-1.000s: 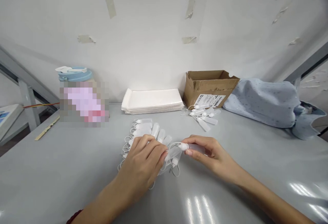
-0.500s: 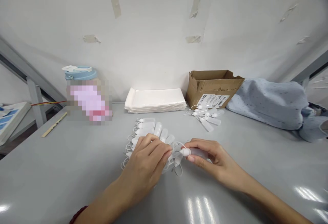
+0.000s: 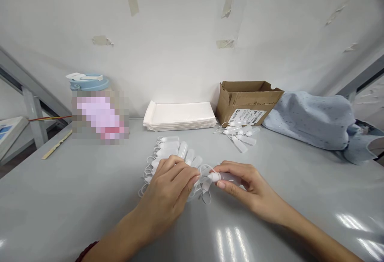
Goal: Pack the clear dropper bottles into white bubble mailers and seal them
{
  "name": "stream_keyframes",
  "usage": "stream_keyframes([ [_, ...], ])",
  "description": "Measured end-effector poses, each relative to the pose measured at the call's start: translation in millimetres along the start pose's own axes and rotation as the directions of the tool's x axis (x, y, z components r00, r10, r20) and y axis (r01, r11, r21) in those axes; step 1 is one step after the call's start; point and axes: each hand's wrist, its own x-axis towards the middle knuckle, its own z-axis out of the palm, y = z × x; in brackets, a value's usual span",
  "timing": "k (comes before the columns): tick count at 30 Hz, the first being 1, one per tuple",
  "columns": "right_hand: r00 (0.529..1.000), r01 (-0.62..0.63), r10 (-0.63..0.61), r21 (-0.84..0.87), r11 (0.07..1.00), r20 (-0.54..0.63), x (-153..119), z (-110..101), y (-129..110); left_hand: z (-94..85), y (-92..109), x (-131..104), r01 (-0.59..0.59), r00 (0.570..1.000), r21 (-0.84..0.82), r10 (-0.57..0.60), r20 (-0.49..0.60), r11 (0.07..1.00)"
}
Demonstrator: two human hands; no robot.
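Lying sideways in my right hand [image 3: 240,180] is a small translucent squeeze bottle [image 3: 229,179] with a white neck and thin needle tip pointing left. My right thumb and fingers pinch its body. A thin white cap strap [image 3: 205,166] loops from the bottle's neck to the fingertips of my left hand [image 3: 174,184], which are pinched on its end. Those fingers hide any cap there. Beneath and behind my left hand lie several similar bottles [image 3: 168,145] in a row, straps to the left. More bottles with loose straps [image 3: 205,186] show between my hands, partly covered.
Against the wall sit a stack of white padded envelopes [image 3: 181,114] and an open cardboard box [image 3: 247,102]. Several more bottles [image 3: 240,134] lie before the box. Pale blue cloth [image 3: 312,120] rests at right. A blue-lidded container [image 3: 87,82] and a wooden stick [image 3: 57,144] are at left.
The whole view has shifted slightly. Both hands keep the same grip on the bottle and its strap, with almost no movement between them.
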Motion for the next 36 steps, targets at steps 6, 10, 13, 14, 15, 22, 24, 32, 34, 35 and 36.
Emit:
stream_keyframes([
  [6,0.999,0.05,-0.05,-0.016,0.999,-0.011,1.2,0.4,-1.4,1.0,-1.0,-0.4,-0.003,1.0,-0.014,0.003,-0.008,1.0],
  [10,0.998,0.055,-0.055,-0.01,0.998,-0.016,1.1,0.5,-1.5,1.0,-0.9,-0.7,0.011,1.0,-0.021,-0.01,0.008,1.0],
  [13,1.0,0.025,-0.025,-0.002,1.0,-0.019,0.4,0.1,-1.0,0.2,0.0,0.0,0.024,0.999,-0.03,-0.023,0.027,0.999],
  [14,1.0,0.018,-0.018,-0.001,1.0,-0.02,0.2,-0.1,-0.9,-0.1,0.3,0.3,0.028,0.999,-0.033,-0.027,0.031,0.999],
  [15,1.0,0.015,-0.015,0.0,1.0,-0.021,0.0,-0.3,-0.8,-0.3,0.4,0.6,0.031,0.999,-0.036,-0.03,0.034,0.999],
  [22,1.0,0.021,-0.021,-0.009,1.0,-0.008,-0.5,0.6,-2.1,-0.1,-0.8,-0.3,0.013,1.0,-0.048,-0.012,0.026,0.999],
  [24,1.0,0.031,-0.031,-0.012,0.999,-0.005,-0.4,0.8,-2.8,0.0,-0.9,-0.7,0.021,0.999,-0.047,-0.019,0.036,0.999],
  [32,0.998,0.066,-0.066,-0.026,0.997,0.0,-0.8,-1.7,-3.7,0.6,0.3,-0.7,-0.009,0.999,-0.069,0.013,0.047,0.998],
  [34,0.997,0.075,-0.075,-0.039,0.996,-0.003,-1.5,-2.4,-3.8,0.0,0.6,-0.8,-0.01,0.999,-0.068,0.013,0.047,0.998],
  [35,0.997,0.078,-0.078,-0.046,0.996,-0.003,-1.8,-2.7,-4.0,-0.2,0.7,-0.8,-0.01,0.999,-0.067,0.013,0.048,0.998],
  [36,0.997,0.079,-0.079,-0.054,0.995,-0.002,-2.0,-3.0,-4.2,-0.4,0.7,-0.8,-0.009,0.999,-0.066,0.012,0.048,0.998],
])
